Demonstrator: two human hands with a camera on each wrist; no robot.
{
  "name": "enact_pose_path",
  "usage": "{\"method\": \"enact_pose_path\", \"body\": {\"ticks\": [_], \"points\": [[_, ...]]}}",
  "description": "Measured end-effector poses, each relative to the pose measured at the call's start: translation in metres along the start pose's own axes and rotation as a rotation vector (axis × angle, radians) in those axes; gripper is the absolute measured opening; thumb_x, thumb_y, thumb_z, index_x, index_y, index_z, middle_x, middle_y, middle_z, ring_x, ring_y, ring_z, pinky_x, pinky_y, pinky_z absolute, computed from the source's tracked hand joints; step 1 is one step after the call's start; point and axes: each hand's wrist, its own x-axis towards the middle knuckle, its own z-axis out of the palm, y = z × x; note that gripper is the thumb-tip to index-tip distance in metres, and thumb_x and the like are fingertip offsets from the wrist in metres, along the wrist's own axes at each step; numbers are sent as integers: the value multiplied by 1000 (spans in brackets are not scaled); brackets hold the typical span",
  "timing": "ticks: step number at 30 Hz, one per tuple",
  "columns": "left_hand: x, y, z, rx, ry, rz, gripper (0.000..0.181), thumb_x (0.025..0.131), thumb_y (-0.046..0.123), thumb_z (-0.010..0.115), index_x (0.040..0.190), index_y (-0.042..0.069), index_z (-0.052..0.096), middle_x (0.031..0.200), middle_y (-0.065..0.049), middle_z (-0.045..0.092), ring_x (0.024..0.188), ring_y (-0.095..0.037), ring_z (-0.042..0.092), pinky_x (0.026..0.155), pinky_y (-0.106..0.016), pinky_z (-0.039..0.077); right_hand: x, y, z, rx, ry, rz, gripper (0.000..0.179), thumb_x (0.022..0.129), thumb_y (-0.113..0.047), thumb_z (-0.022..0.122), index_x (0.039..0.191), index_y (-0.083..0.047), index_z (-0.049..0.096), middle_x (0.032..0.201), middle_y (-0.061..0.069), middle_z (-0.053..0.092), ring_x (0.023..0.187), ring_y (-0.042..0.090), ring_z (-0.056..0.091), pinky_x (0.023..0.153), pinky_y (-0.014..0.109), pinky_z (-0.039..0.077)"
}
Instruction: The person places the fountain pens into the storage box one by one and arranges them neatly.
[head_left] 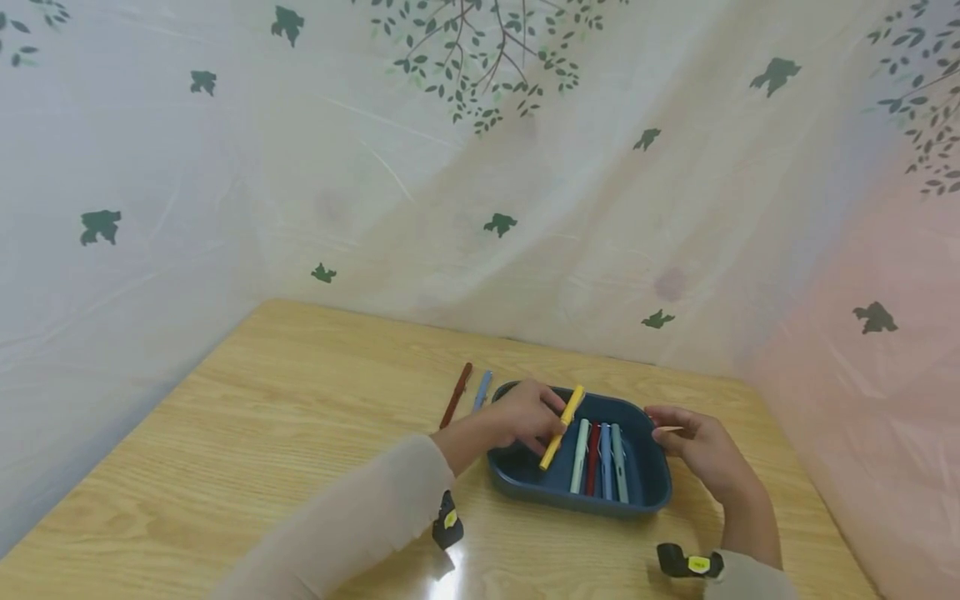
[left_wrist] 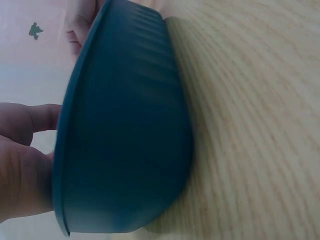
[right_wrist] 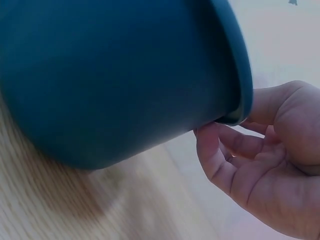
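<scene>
My left hand [head_left: 525,414] pinches a yellow pen [head_left: 573,405] over the left half of a dark blue tray [head_left: 573,500]. That pen slants, its upper end leaning right. Inside the tray, a pale green pen [head_left: 581,457], a dark red pen [head_left: 593,460], a blue pen [head_left: 606,462] and a grey-green pen [head_left: 619,465] lie side by side. At the tray's right end my right hand [head_left: 708,454] grips the rim, thumb and fingers on either side, as the right wrist view shows. The tray wall [left_wrist: 120,120] hides the pens in the left wrist view.
Left of the tray, a brown-red pen [head_left: 457,393] and a light blue pen [head_left: 482,390] lie on the wooden table [head_left: 300,400], partly hidden by my left arm. A pale curtain [head_left: 420,250] with leaf and bird prints stands around the table.
</scene>
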Motion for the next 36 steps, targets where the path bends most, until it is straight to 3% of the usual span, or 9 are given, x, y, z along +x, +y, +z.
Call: {"method": "enact_pose_path", "body": {"ticks": [9, 19, 36], "points": [[-1, -6, 10, 36, 7, -49, 25, 92, -10, 68, 116, -5, 63, 91, -18, 72, 78, -30, 75, 62, -39, 65, -2, 3, -4, 19, -25, -2, 49, 104, -24, 62, 149, -5, 52, 151, 24, 48, 123, 37, 62, 106, 58, 49], [3, -13, 18, 32, 12, -81, 26, 91, -10, 69, 115, -5, 61, 89, -14, 68, 79, -27, 72, 63, -38, 64, -3, 4, -4, 21, -31, 31, 51, 104, -25, 63, 150, -6, 51, 149, 26, 50, 120, 39, 64, 108, 69, 40], [2, -15, 29, 114, 84, -112, 22, 88, -11, 72, 107, -5, 64, 85, -13, 65, 72, -24, 70, 60, -35, 63, -2, 2, -4, 31, -41, 24, 50, 104, -24, 62, 150, -6, 51, 150, 27, 48, 122, 39, 63, 108, 68, 41]]}}
